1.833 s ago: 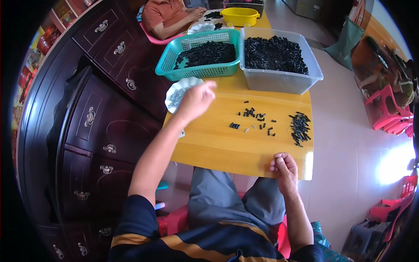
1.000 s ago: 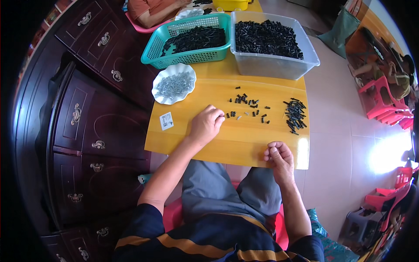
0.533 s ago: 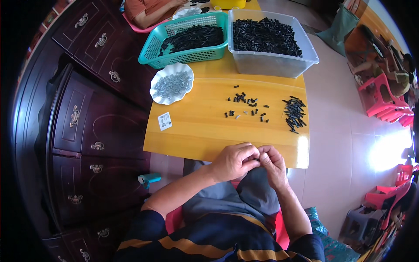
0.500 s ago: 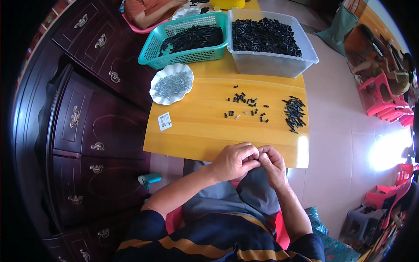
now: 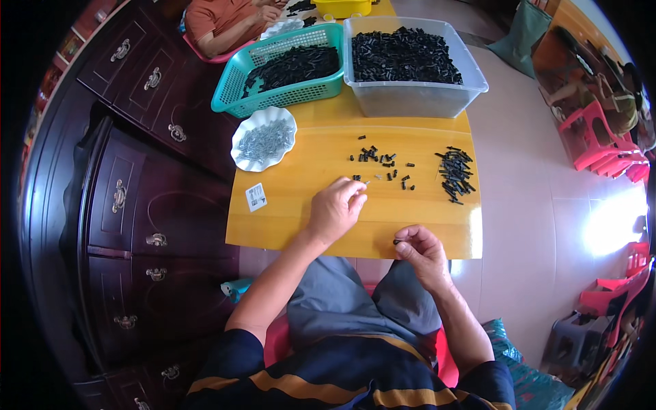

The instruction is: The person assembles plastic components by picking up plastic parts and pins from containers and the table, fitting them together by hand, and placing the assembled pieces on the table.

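Note:
My left hand (image 5: 335, 210) reaches over the yellow table, index fingertip at a small clear piece (image 5: 367, 182) on the wood. Its thumb stands a little apart from that finger. At the table's near edge, my right hand (image 5: 424, 256) pinches a small black plastic piece (image 5: 396, 241) between thumb and fingers. Several short black pieces (image 5: 369, 154) lie scattered beyond my left hand. To the right rests a pile of longer black pieces (image 5: 456, 175). A white scalloped dish (image 5: 239, 152) on the left holds many thin clear pieces.
A green perforated basket (image 5: 273, 102) and a translucent bin (image 5: 410, 99), both filled with black pieces, stand at the back. A white card (image 5: 256, 197) lies at the left. Across the table sits another person (image 5: 222, 27). Dark drawers (image 5: 171, 205) line the left side.
My left hand has left my right hand and moved forward and left to the small clear piece. My right hand stays near the table edge, its black piece now visible.

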Available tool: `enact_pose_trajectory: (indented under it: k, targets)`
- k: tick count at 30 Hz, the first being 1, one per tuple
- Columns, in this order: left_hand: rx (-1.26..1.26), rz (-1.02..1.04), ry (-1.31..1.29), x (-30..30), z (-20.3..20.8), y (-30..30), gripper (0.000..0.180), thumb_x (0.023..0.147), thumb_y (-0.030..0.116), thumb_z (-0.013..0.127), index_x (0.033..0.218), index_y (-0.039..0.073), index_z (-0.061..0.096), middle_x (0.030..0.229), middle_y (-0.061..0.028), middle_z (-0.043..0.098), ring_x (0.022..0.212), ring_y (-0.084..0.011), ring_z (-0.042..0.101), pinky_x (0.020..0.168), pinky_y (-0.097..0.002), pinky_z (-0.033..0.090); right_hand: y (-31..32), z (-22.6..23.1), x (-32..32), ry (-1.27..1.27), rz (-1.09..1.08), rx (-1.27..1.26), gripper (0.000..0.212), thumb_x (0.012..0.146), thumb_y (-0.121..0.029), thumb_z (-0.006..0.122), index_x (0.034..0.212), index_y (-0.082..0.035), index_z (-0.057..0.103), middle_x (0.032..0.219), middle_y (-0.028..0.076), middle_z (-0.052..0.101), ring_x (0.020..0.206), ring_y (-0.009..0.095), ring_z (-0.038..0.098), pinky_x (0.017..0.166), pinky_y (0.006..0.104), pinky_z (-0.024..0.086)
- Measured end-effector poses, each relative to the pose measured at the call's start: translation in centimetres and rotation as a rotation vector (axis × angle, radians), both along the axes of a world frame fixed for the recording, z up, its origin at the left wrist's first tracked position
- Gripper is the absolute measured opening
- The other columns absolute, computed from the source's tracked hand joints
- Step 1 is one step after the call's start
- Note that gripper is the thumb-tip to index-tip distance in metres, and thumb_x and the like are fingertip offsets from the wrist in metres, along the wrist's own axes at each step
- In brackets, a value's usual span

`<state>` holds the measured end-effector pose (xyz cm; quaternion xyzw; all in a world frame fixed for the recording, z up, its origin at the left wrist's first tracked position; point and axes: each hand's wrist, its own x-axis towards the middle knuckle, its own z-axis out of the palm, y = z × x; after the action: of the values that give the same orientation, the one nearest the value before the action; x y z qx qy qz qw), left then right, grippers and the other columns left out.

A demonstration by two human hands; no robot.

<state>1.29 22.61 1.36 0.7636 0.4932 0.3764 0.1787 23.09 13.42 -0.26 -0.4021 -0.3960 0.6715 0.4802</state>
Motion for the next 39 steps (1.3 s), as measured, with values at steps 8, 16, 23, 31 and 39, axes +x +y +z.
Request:
enact_pose_trajectory:
  k: [8,16,23,31,39]
  targets:
    - [0.047,0.073,0.185,0.7,-1.0,1.5,0.007,0.085,0.015,0.069,0.088,0.009,0.067,0.084,-0.0068,0.064,0.072,-0.0289,0.065,0.062,-0.0409,0.053,0.0,-0.5,0.0,-0.044,0.002,0.039,0.017,0.098,-0.007,0.062,0.114,-0.002,0.061,0.090,-0.002,0.062,0.079,0.005,0.058,0.076,0.0216,0.049]
    - [0.084,0.076,0.259,1.0,-1.7,1.8,0.010,0.089,0.020,0.066,0.085,0.011,0.064,0.083,-0.0069,0.062,0.071,-0.0301,0.065,0.061,-0.0421,0.053,0.3,-0.4,0.2,0.038,0.048,-0.009,0.017,0.103,-0.014,0.056,0.112,-0.001,0.060,0.090,0.001,0.062,0.080,0.008,0.060,0.074,0.0238,0.052]
    - [0.001,-0.073,0.220,1.7,-0.3,-0.7,0.010,0.093,0.019,0.064,0.091,0.011,0.059,0.085,-0.0072,0.061,0.072,-0.0304,0.064,0.061,-0.0418,0.052,0.4,-0.4,0.4,-0.002,0.073,0.025,0.018,0.103,-0.016,0.057,0.110,0.000,0.060,0.089,0.003,0.062,0.078,0.009,0.060,0.073,0.0243,0.052]
    - [0.119,-0.249,0.199,3.2,2.3,-4.6,0.012,0.087,0.006,0.068,0.090,0.007,0.057,0.079,-0.0078,0.057,0.066,-0.0279,0.064,0.057,-0.0385,0.051,0.7,-0.5,0.6,-0.014,0.012,-0.053,0.023,0.103,-0.022,0.058,0.104,-0.001,0.063,0.083,0.002,0.062,0.072,0.009,0.059,0.068,0.0225,0.050]
    - [0.198,-0.275,0.208,3.3,2.7,-5.6,0.013,0.085,0.007,0.071,0.091,0.008,0.059,0.080,-0.0068,0.057,0.065,-0.0264,0.063,0.057,-0.0376,0.051,0.4,-0.7,0.4,-0.020,0.045,-0.015,0.023,0.103,-0.023,0.057,0.102,0.000,0.061,0.082,0.002,0.061,0.071,0.009,0.058,0.066,0.0231,0.049]
